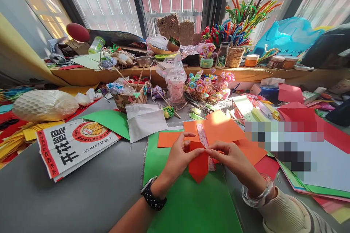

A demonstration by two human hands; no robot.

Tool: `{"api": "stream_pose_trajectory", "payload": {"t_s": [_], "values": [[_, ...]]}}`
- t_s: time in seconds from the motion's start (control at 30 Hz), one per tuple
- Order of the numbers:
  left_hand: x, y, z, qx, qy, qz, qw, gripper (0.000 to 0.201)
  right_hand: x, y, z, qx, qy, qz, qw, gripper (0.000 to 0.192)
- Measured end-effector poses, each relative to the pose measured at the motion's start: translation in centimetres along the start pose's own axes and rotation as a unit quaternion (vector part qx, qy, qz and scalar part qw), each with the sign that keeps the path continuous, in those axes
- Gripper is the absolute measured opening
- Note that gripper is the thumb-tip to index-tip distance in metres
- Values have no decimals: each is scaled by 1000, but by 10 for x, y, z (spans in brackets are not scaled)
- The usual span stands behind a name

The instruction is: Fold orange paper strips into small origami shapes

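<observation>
A small piece of folded red paper (198, 169) with a pointed lower end is held up between my two hands. My left hand (180, 154) pinches it at its upper edge, thumb in front. From the other side my right hand (228, 156) pinches the same edge, and the fingertips of both hands almost meet. Behind the folded paper lie orange paper sheets (218, 129) and a patterned pink strip (201, 134), partly covered by my hands. Beneath everything is a green sheet (188, 207) on the grey table.
A printed paper bag (73, 149) and a crumpled white paper (144, 122) lie to the left. Colored sheets (328, 164) are stacked at the right. Behind stand a drink cup (175, 87), a basket of crocheted flowers (201, 87) and pipe cleaners (246, 22).
</observation>
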State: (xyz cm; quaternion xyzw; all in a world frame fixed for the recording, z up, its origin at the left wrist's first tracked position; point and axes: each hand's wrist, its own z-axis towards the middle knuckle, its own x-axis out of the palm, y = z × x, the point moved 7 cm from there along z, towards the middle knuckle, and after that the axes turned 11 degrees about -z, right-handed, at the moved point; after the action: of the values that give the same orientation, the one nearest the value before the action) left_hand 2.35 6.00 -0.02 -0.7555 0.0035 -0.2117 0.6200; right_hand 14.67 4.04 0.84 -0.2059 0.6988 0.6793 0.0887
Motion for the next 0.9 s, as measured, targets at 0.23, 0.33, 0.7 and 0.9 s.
{"api": "stream_pose_trajectory", "payload": {"t_s": [0.23,0.33,0.7,0.9], "values": [[-3,-3,1,9,-13,-20,1000,40,2,5,-1,-24,12,-26,999,22],[-2,-1,2,-6,-4,-38,999,42,5,3,0,-14,26,-6,1000,22],[-5,-1,-1,-2,-34,-64,997,45,7,3,-1,2,32,36,999,26],[-8,-3,0,2,-47,-80,996,44,7,2,-1,10,40,26,999,25]]}}
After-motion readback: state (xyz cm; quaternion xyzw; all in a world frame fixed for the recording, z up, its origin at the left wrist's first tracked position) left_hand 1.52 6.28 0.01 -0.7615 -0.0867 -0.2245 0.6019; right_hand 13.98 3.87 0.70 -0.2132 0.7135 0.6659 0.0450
